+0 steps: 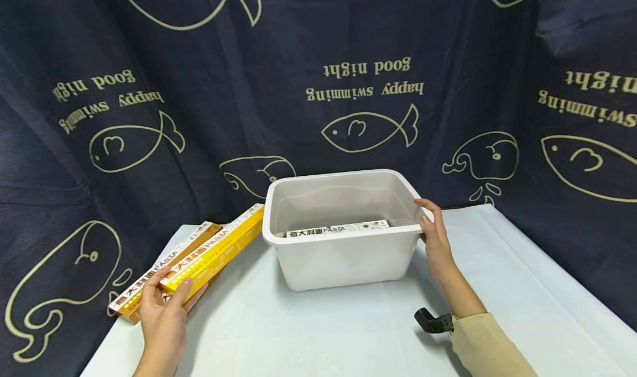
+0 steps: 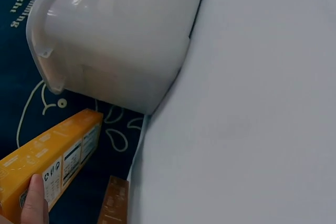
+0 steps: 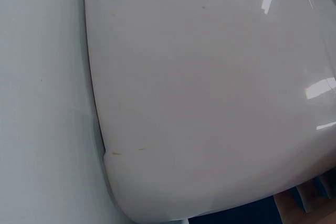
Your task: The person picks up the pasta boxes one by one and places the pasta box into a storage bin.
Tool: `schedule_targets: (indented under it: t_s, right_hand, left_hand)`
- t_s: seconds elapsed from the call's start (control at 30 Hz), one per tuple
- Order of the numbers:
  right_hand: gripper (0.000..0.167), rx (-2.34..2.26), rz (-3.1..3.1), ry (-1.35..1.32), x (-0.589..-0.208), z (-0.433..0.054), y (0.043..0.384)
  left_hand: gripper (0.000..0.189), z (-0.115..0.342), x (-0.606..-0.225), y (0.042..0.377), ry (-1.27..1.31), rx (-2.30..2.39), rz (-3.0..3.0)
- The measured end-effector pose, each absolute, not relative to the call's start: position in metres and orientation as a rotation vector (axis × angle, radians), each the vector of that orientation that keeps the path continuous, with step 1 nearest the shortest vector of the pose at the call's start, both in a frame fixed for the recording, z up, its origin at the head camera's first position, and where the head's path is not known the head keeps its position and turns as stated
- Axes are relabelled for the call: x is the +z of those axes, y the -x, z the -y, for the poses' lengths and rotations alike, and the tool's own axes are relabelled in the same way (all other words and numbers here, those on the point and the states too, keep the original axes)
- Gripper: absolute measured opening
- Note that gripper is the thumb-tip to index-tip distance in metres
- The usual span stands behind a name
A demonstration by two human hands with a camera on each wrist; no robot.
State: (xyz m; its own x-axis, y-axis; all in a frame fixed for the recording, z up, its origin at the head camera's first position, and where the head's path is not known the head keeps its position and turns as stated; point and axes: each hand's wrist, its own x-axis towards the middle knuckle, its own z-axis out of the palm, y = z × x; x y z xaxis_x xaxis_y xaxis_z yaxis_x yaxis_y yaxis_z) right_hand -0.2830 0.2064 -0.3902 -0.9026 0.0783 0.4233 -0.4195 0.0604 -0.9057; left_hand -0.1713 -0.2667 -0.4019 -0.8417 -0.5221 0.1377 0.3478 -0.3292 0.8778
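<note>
You can enter the white bin (image 1: 348, 263) from above; across the worktop (image 1: 298, 333), it blocks your passage rearward.

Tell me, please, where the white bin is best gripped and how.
I'd take the white bin by its rim at both short ends, one hand from each side; it juts outward above the tapering body, likely offering a ledge. The right hand grips the right end; the left hand would need to release the yellow pasta box.

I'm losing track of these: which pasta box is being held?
The yellow box, in the left grip; the brown-sided box lies to its left, and another pasta box sits inside the white bin.
</note>
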Motion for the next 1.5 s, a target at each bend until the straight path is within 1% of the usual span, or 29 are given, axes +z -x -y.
schedule_targets:
  t_s: [0.27,0.43,0.73,1.03,1.5]
  right_hand:
    - [0.051,1.897,1.989,-0.335,-0.390,-0.205,0.283]
    - [0.051,1.888,2.005,-0.330,-0.390,-0.206,0.281]
    - [0.051,1.893,1.998,-0.333,-0.391,-0.207,0.281]
    - [0.050,1.907,1.979,-0.347,-0.391,-0.206,0.282]
    - [0.050,1.911,1.971,-0.346,-0.390,-0.206,0.283]
  left_hand:
    - [0.058,0.264,-0.389,0.176,-0.201,-2.161,1.334]
    - [0.056,0.263,-0.377,0.180,-0.175,-2.169,1.282]
    - [0.053,0.257,-0.362,0.184,-0.019,-2.190,1.156]
    - [0.050,0.250,-0.348,0.189,0.050,-2.172,1.114]
    - [0.050,0.236,-0.345,0.200,0.114,-2.189,1.273]
